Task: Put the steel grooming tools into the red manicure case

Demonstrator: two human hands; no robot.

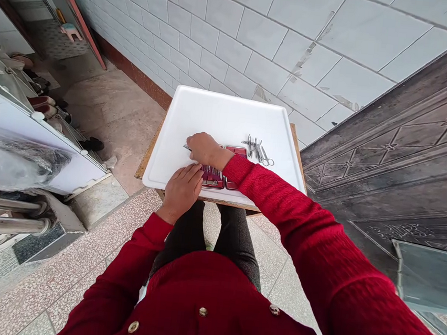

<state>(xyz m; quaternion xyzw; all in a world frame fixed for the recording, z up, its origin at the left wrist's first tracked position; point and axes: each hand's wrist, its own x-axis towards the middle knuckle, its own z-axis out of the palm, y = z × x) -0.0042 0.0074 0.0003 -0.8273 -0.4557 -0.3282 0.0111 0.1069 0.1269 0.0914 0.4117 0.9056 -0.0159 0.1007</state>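
Observation:
A red manicure case (233,183) lies unfolded on a white tray (221,109), with slim metal tools and a nail clipper (211,182) in its left half. My left hand (183,189) rests at the case's left edge, fingers stretched out and lying flat. Crossing over the case, my right hand (205,149) is closed above the tray, and a bit of a small metal tool (186,147) shows at its fingertips. The tool's kind is hidden. Scissors (266,158) and several plier-like nippers (252,147) lie loose on the tray, right of the case. My right forearm covers part of the case.
The tray sits on a wooden stand (145,155) against a white tiled wall (220,35). A dark patterned metal door (391,147) stands to the right. On the left are a shoe rack (58,115) and metal rails (5,212).

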